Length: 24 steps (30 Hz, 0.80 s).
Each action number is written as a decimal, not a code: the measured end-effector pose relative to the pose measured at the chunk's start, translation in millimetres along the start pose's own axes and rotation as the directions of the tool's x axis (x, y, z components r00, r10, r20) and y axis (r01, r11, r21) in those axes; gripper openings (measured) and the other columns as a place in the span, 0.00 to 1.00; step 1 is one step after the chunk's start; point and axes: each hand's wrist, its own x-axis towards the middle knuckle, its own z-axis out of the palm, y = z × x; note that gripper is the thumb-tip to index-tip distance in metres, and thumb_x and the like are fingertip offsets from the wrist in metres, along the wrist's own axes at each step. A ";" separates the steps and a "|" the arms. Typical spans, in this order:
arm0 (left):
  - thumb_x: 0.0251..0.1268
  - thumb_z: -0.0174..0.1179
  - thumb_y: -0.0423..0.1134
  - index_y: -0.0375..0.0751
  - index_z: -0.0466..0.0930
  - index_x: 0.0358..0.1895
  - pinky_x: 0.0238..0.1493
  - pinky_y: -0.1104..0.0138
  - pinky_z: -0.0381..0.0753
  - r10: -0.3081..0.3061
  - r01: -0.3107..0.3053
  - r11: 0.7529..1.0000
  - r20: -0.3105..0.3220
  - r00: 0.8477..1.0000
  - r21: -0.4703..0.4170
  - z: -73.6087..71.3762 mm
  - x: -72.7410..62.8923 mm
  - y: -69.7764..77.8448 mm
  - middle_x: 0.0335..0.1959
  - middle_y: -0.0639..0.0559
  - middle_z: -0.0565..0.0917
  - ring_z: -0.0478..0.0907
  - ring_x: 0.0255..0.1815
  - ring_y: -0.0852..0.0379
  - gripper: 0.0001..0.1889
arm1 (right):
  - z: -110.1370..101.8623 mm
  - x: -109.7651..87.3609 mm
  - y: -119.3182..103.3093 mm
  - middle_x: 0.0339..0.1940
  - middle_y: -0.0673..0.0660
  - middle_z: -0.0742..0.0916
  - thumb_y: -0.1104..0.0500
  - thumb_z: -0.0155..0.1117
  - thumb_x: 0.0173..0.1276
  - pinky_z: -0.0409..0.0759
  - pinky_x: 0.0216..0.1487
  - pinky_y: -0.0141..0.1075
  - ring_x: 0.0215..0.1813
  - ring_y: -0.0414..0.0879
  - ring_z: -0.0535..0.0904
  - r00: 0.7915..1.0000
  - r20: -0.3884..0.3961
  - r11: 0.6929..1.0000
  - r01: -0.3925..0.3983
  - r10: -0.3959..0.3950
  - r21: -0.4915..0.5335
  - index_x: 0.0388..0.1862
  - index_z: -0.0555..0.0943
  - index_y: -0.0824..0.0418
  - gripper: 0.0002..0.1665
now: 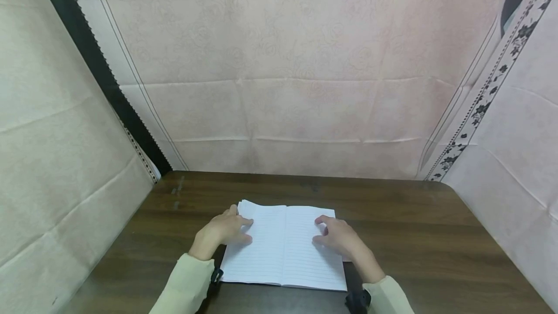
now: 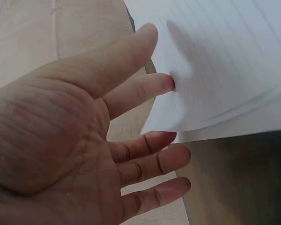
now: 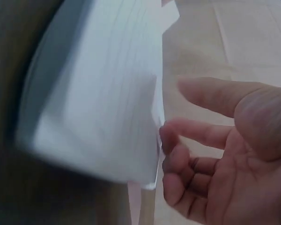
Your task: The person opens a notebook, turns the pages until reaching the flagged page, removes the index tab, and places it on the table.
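An open notebook [image 1: 268,256] with ruled white pages lies flat on the brown wooden table. At its left edge is my left hand [image 1: 221,230], thumb over the page. The left wrist view shows that hand [image 2: 61,136] with its fingers extended and the index fingertip touching the paper [image 2: 225,61]. My right hand [image 1: 342,236] is over the right page's outer edge. In the right wrist view its index fingertip meets the edge of the notebook [image 3: 107,103]; the thumb stands apart and the other fingers bend loosely.
The wooden table [image 1: 414,236] extends around the notebook. Pale cloth [image 1: 305,86] hangs behind and at both sides, with a dark strip [image 1: 104,71] at left and a floral border [image 1: 484,96] at right. A thin pink strip [image 3: 135,201] shows below the notebook.
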 end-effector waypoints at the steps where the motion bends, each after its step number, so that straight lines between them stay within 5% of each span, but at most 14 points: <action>1: 0.62 0.69 0.49 0.46 0.79 0.65 0.45 0.50 0.78 -0.001 0.001 1.000 0.003 1.000 0.014 -0.2 0.1 0.0 0.56 0.34 0.71 0.71 0.49 0.46 0.28 | -0.6 -0.4 1.3 0.48 0.62 0.85 0.56 0.76 0.61 0.80 0.48 0.55 0.48 0.55 0.81 1.000 -0.002 1.000 -0.020 0.020 -0.020 0.61 0.80 0.59 0.29; 6: 0.61 0.69 0.50 0.46 0.78 0.67 0.35 0.57 0.74 -0.018 0.018 0.999 0.019 1.000 0.038 -0.2 -0.2 -0.7 0.50 0.38 0.70 0.68 0.42 0.49 0.30 | -1.9 -0.7 8.0 0.63 0.68 0.79 0.52 0.78 0.58 0.72 0.58 0.65 0.64 0.65 0.75 1.000 0.015 0.991 -0.023 0.026 -0.134 0.68 0.75 0.63 0.40; 14: 0.62 0.69 0.50 0.46 0.77 0.68 0.33 0.59 0.72 -0.022 0.021 0.999 0.028 0.999 0.031 -2.0 -3.3 0.0 0.48 0.38 0.69 0.68 0.41 0.49 0.31 | -6.1 0.0 17.1 0.68 0.73 0.74 0.48 0.79 0.56 0.68 0.62 0.66 0.70 0.69 0.68 0.997 0.063 0.987 -0.025 0.036 -0.160 0.74 0.64 0.70 0.55; 24: 0.63 0.69 0.50 0.44 0.76 0.69 0.45 0.49 0.78 -0.026 0.025 1.000 0.052 0.998 0.013 -3.5 -2.7 -1.6 0.56 0.35 0.73 0.72 0.47 0.46 0.32 | -3.8 0.5 15.2 0.62 0.70 0.78 0.49 0.79 0.56 0.75 0.55 0.64 0.61 0.66 0.75 0.999 0.024 0.974 -0.023 0.029 -0.226 0.71 0.72 0.65 0.47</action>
